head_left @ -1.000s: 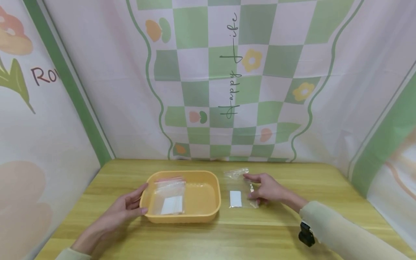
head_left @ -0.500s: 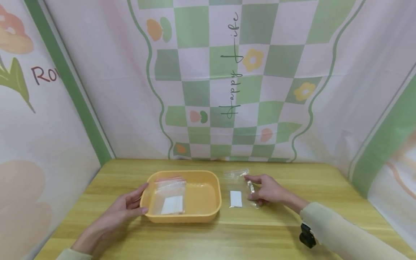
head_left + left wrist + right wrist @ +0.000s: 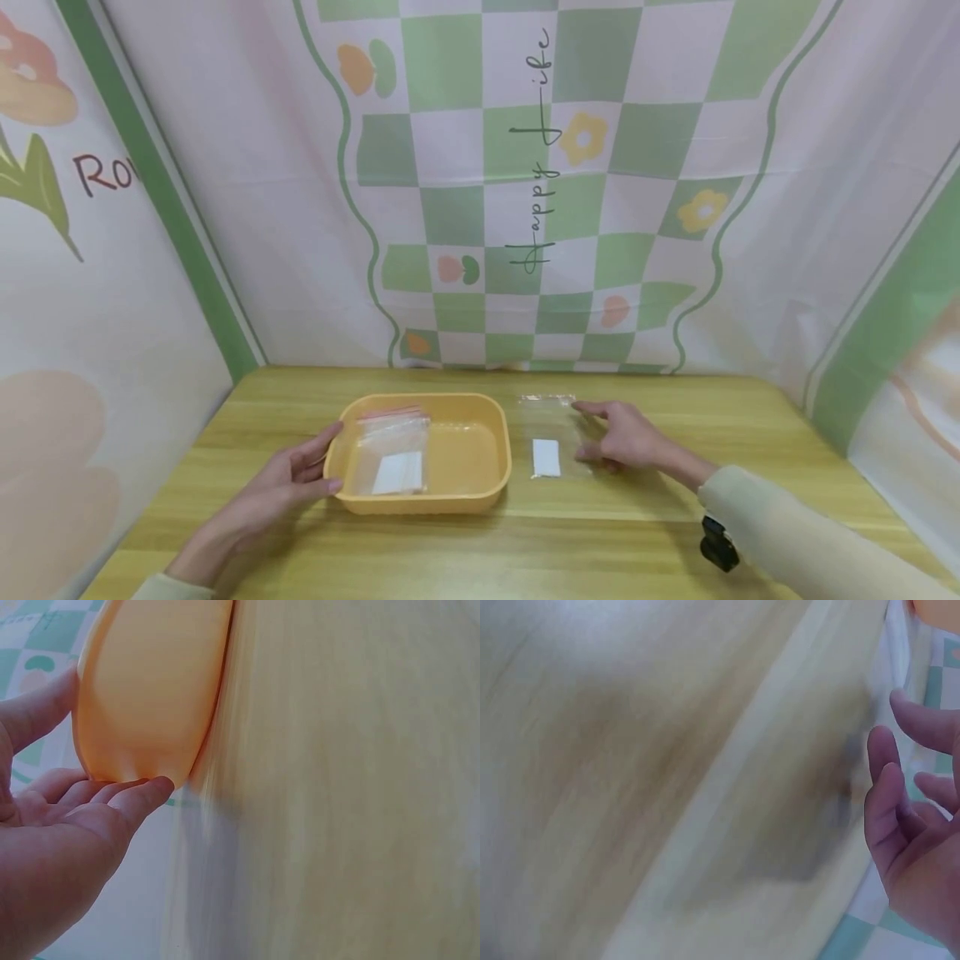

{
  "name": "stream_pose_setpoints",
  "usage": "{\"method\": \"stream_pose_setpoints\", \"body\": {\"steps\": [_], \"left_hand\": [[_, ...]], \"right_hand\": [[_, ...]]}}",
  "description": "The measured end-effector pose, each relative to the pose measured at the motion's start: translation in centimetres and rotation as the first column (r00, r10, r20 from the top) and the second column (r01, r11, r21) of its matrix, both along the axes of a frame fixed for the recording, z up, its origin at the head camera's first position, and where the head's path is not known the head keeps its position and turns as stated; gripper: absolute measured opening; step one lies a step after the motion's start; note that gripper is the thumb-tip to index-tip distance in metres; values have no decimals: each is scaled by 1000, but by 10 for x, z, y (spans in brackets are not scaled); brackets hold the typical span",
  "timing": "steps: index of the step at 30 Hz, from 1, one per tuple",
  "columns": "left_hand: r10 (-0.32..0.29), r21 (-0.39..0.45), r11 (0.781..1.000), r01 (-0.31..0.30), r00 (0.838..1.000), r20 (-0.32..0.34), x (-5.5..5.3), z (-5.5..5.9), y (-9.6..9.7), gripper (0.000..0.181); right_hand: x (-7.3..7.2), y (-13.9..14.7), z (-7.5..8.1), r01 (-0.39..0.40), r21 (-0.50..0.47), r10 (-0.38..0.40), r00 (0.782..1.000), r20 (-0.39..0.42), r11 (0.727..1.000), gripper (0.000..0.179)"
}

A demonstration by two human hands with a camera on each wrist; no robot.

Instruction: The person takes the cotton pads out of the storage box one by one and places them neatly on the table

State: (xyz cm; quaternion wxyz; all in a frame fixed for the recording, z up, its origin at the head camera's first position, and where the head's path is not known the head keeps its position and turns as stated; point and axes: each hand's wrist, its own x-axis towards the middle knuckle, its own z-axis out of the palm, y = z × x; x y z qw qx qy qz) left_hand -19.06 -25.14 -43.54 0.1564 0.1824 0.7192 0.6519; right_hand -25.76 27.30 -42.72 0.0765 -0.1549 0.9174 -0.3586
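Clear plastic, the bag point(image 3: 555, 427) lies flat, right edge at the right hand's point(image 3: 628, 435) parted thumb and forefinger, which grip nothing. The left hand point(image 3: 285, 482) grips the yellow tray's point(image 3: 420, 504) end. The head view shows bags point(image 3: 396, 450) inside; the left wrist view, just its outer wall. The table point(image 3: 420, 558) shows narrowly between tray and bag, broadly beyond the right hand.

Clear bag point(image 3: 562, 427) flatter than before

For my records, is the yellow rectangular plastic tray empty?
Not empty: the tray holds at least one clear plastic zip bag with white contents.
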Motion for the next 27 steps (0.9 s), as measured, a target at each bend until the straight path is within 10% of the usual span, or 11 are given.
{"method": "stream_pose_setpoints", "body": {"steps": [8, 15, 27], "left_hand": [[-8, 18, 1000, 9, 1000, -15, -1, -2, 0, 88], [-14, 23, 1000, 15, 1000, -25, -1, -4, -1, 88], [-22, 27, 999, 24, 999, -41, 0, -3, -3, 89]], "right_hand": [[6, -24, 54, 38, 226, 37, 947, -319, 973, 27], [10, -88, 98, -100, 61, 112, 963, -244, 993, 4], [2, -196, 72, -372, -1, 370, 922, -112, 928, 17]]}}
